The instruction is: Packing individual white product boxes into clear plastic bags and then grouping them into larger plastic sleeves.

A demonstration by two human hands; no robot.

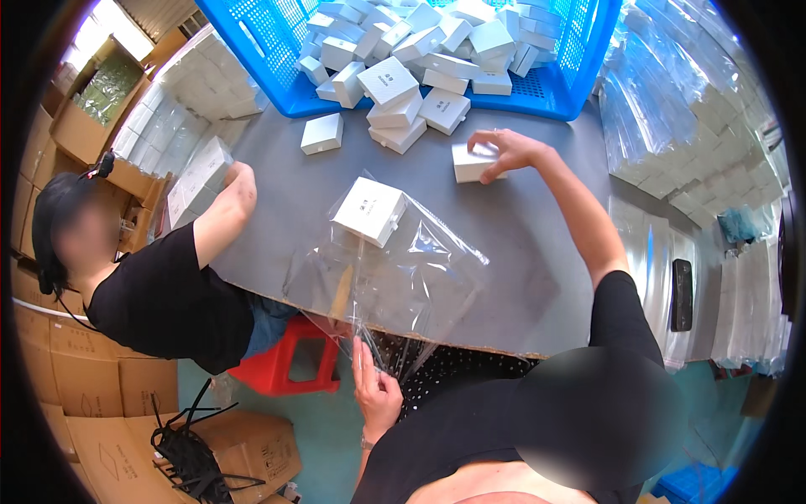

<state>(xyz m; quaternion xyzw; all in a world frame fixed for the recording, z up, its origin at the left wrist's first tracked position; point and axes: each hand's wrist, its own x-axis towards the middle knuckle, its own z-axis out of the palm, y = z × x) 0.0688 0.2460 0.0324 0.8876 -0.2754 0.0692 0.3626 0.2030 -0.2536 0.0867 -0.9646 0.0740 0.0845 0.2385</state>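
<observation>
Your right hand [516,151] arched over a white box [468,166] right of the frame's centre, its curled fingers spread across the top and its thumb against the near side, so the box sat directly beneath your palm, held between them. Your left hand [379,405] was at the lower middle, its straight fingers close together and pinching the near edge of a clear bag [432,273] against the thumb.

The bag was thin, glossy film, creased and glinting, spread over the smooth grey table [537,239] at the centre and hanging past its near edge. A second box [369,210] lay at the bag's far end, beyond your left fingertips; you could not tell whether it was inside the film or on top.

Both boxes were squarish, flat-sided blocks with crisp edges. The second box bore small dark print on its lid and a little tab on its side; the white box was partly hidden by your fingers and slightly blurred. At the top of the frame, a blue perforated plastic crate [537,107] held a jumbled heap [420,50] of similar boxes.
</observation>
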